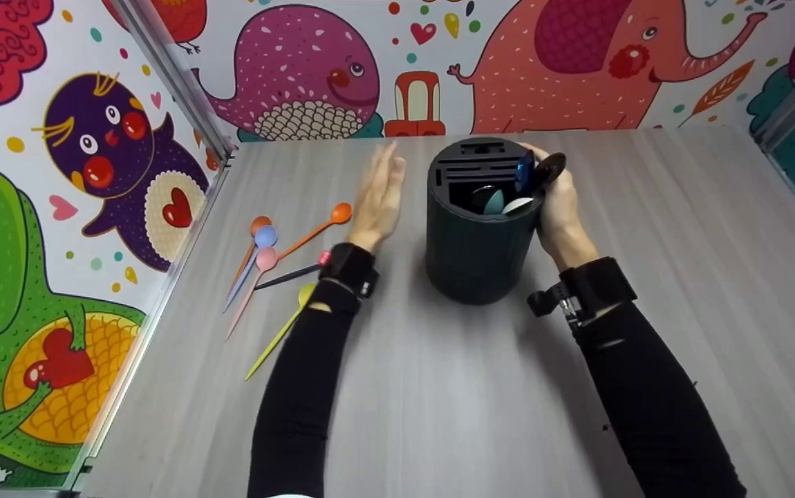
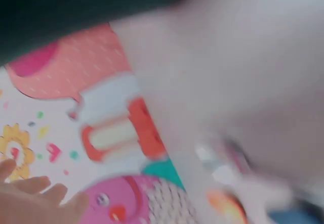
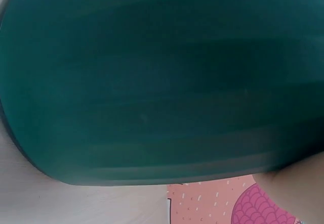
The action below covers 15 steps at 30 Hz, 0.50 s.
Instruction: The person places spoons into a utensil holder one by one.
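A dark green, round utensil holder (image 1: 477, 256) stands on the table, with slots in its top and several utensils (image 1: 496, 202) in its open compartment. My right hand (image 1: 562, 214) grips the holder's far right side; some fingers are hidden behind it and the dark handles. In the right wrist view the holder's wall (image 3: 152, 92) fills most of the picture. To the holder's left, my left hand (image 1: 378, 197) is held apart from it with fingers extended and nothing in them. Close by that hand lies an orange spoon (image 1: 340, 213).
More small spoons lie at the left: a pink one (image 1: 267, 259), a blue one (image 1: 265, 236), a second orange one (image 1: 260, 223) and a yellow one (image 1: 287, 325). A black stick (image 1: 290, 277) with a pink end lies among them. Cartoon-printed walls (image 1: 418, 62) border the table.
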Available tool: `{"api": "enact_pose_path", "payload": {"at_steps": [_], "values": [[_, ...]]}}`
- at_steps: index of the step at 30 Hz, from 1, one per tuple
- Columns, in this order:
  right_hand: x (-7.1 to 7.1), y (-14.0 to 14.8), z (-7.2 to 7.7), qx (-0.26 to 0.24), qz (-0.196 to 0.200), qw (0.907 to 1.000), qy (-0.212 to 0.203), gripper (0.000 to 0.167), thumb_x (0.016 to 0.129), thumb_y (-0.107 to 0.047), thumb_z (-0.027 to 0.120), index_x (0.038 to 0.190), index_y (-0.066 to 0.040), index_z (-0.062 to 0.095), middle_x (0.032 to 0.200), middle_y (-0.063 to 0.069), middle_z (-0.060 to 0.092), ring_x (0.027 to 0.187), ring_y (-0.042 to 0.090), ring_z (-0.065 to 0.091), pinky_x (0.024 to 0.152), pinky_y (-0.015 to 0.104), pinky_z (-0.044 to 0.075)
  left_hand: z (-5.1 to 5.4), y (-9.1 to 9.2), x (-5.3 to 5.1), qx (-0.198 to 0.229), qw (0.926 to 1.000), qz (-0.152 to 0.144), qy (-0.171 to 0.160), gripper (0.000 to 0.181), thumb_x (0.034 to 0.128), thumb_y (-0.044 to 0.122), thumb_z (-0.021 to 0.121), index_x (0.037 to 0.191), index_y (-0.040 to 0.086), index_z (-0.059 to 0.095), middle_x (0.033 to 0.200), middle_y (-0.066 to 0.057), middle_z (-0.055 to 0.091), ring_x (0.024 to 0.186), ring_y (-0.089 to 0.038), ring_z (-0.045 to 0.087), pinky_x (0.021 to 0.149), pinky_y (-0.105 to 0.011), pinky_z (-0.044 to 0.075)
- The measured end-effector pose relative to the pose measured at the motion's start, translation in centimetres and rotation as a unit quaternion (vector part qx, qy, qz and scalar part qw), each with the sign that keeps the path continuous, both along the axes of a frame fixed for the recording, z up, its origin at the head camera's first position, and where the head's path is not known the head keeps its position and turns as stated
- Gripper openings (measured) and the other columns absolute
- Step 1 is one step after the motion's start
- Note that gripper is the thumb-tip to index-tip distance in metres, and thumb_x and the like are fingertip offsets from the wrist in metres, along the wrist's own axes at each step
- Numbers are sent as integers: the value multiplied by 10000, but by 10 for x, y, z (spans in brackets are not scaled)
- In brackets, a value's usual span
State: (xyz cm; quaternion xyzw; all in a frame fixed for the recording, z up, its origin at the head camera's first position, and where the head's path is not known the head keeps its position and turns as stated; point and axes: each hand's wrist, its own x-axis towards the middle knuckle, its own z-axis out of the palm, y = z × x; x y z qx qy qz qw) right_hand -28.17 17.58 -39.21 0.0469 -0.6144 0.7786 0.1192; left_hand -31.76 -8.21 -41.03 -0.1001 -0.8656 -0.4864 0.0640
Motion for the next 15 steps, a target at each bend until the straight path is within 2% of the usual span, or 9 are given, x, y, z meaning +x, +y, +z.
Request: {"api": "enact_pose_path", "payload": {"at_steps": [2, 4, 7, 10, 13, 15], "values": [[0, 0, 1, 54, -32, 10000, -16, 549, 1144, -382, 329, 1404, -13, 643, 1137, -86, 742, 1126, 125, 648, 1022, 249, 494, -1, -11, -7, -646, 9975, 231, -181, 944, 996, 835, 169, 1715, 224, 211, 1804, -112, 25, 1664, -390, 77, 1306, -669, 49], [0, -1, 1, 40, -27, 10000, -27, 552, 1144, -377, 329, 1406, -4, 639, 1137, -80, 745, 1124, 130, 651, 1021, 253, 496, -3, -21, -14, -1184, 9912, 390, -440, 817, 1062, 715, 279, 1725, 254, 153, 1804, -108, -48, 1664, -408, 21, 1311, -653, 14], [-1, -1, 1, 48, -22, 10000, -66, 545, 1140, -365, 339, 1416, 6, 627, 1133, -85, 745, 1121, 127, 651, 1025, 249, 495, -8, -36, -23, -1884, 9777, 500, -782, 829, 1065, 689, 333, 1730, 262, 82, 1794, -110, -129, 1662, -414, -48, 1317, -626, -30], [-1, -1, 1, 31, -32, 9999, -107, 538, 1136, -352, 350, 1428, 16, 613, 1119, -96, 746, 1108, 118, 652, 1020, 246, 495, -15, -50, -30, -2530, 9610, 542, -977, 863, 1059, 698, 343, 1731, 246, 43, 1788, -129, -153, 1660, -418, -69, 1317, -637, -25], [-1, 0, 0, 32, -8, 9999, -115, 555, 1136, -367, 353, 1440, 28, 596, 1116, -104, 742, 1110, 112, 646, 1024, 242, 489, -22, -60, -35, -2917, 9463, 562, -1276, 871, 1064, 682, 354, 1729, 240, 7, 1788, -141, -152, 1656, -436, -70, 1316, -647, -16], [-1, 0, 0, 70, -25, 9999, -96, 567, 1137, -385, 348, 1433, 28, 601, 1115, -107, 740, 1116, 111, 642, 1030, 242, 483, -25, -64, -37, -3015, 9393, 570, -1533, 879, 1063, 677, 366, 1728, 240, -9, 1790, -146, -146, 1653, -455, -57, 1317, -649, -2]]}}
